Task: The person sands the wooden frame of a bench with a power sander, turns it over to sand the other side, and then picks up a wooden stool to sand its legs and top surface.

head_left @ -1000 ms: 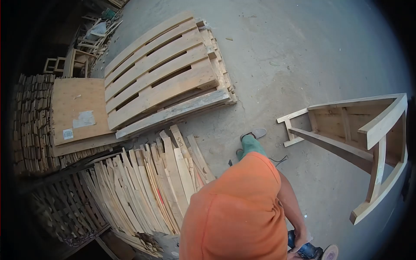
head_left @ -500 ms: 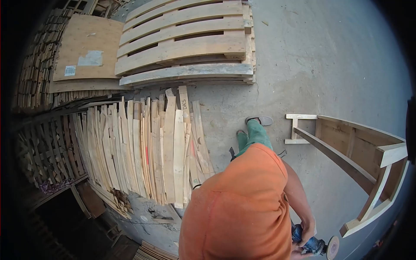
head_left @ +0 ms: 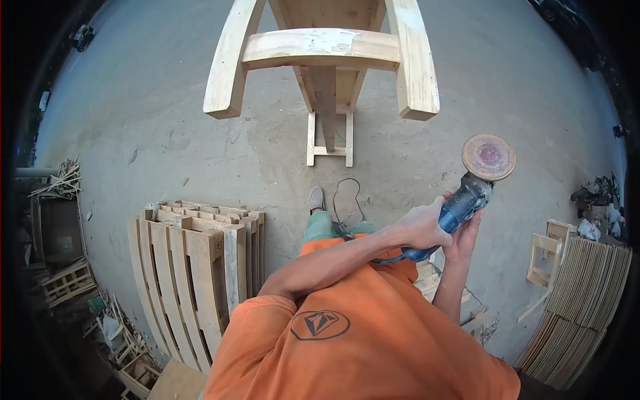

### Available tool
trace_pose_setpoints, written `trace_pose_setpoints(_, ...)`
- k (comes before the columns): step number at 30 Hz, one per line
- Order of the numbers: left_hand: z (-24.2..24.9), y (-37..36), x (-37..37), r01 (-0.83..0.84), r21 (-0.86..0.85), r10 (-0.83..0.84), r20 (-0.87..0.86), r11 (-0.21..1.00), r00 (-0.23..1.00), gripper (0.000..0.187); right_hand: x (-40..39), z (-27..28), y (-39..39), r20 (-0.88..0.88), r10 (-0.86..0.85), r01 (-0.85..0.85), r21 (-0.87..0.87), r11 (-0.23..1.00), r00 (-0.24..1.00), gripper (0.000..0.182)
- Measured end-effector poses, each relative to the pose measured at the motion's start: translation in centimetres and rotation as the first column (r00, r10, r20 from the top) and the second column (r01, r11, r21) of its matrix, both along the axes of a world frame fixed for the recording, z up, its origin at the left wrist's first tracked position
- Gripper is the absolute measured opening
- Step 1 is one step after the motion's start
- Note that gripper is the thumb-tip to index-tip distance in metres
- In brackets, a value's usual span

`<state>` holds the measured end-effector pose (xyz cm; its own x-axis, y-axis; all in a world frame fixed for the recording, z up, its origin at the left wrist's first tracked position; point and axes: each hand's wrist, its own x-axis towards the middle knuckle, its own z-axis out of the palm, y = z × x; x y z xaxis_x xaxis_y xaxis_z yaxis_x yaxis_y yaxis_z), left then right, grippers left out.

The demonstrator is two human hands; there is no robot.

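My left hand [head_left: 427, 225] reaches across my body and wraps round the blue body of an angle grinder [head_left: 460, 208]. On the grinder's other side, my right hand [head_left: 465, 235] is closed against it, its palm partly hidden. The round sanding disc [head_left: 489, 157] at the grinder's head faces up, with a reddish centre. Ahead of me is a long wooden bench [head_left: 321, 45]; its near end shows two legs joined by a crossbar, apart from the grinder. The crossbar has a pale, rough patch.
A stack of pallets [head_left: 180, 260] stands at the left. Thin boards [head_left: 587, 300] are piled at the right, near a small wooden frame [head_left: 543, 257]. A dark cord [head_left: 337, 200] loops on the concrete floor by my feet. Vehicles are at the far edges.
My view has swung round, so the bench is now straight ahead instead of at the right. The grinder has moved from low at my right side up in front of me, disc turned upward.
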<state>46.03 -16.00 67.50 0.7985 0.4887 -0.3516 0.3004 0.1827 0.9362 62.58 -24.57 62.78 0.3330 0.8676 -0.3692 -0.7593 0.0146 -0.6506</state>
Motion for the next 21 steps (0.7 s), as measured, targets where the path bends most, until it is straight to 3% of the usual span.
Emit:
trace_pose_setpoints(3, -1.4, 0.4, 1.8, 0.07, -0.117, -0.078, -0.065, 0.991, 0.995, 0.094, -0.6, -0.7, -0.7, -0.096, -0.041, 0.044, 0.032, 0.999, 0.995, 0.066)
trace_pose_setpoints(6, -3.3, 0.9, 3.4, 0.127, -0.251, -0.161, -0.12, 0.96, 0.98, 0.098, -0.7, -2.8, -1.7, -0.089, -0.2, 0.182, -0.178, 0.967, 0.976, 0.069)
trace_pose_setpoints(10, -5.0, -0.9, 4.5, 0.233, -0.274, -0.279, -0.145, 0.933, 0.949, 0.099, -2.2, -4.8, -4.2, -0.024, -0.436, 0.411, -0.29, 0.864, 0.9, 0.064)
trace_pose_setpoints(17, -5.3, -5.0, 5.8, 0.412, -0.18, -0.44, -0.16, 0.893, 0.884, 0.099, -3.0, -5.5, -9.6, -0.043, -0.587, 0.557, -0.265, 0.787, 0.809, 0.065)
trace_pose_setpoints(19, -5.1, -6.9, 5.7, 0.521, -0.079, -0.522, -0.252, 0.85, 0.815, 0.097, -3.2, -4.5, -11.1, -0.194, -0.609, 0.561, -0.252, 0.789, 0.769, 0.065)
trace_pose_setpoints(21, -4.9, -7.5, 5.4, 0.574, -0.015, -0.557, -0.261, 0.819, 0.788, 0.096, -3.5, -4.4, -12.0, -0.21, -0.619, 0.578, -0.226, 0.784, 0.757, 0.065)
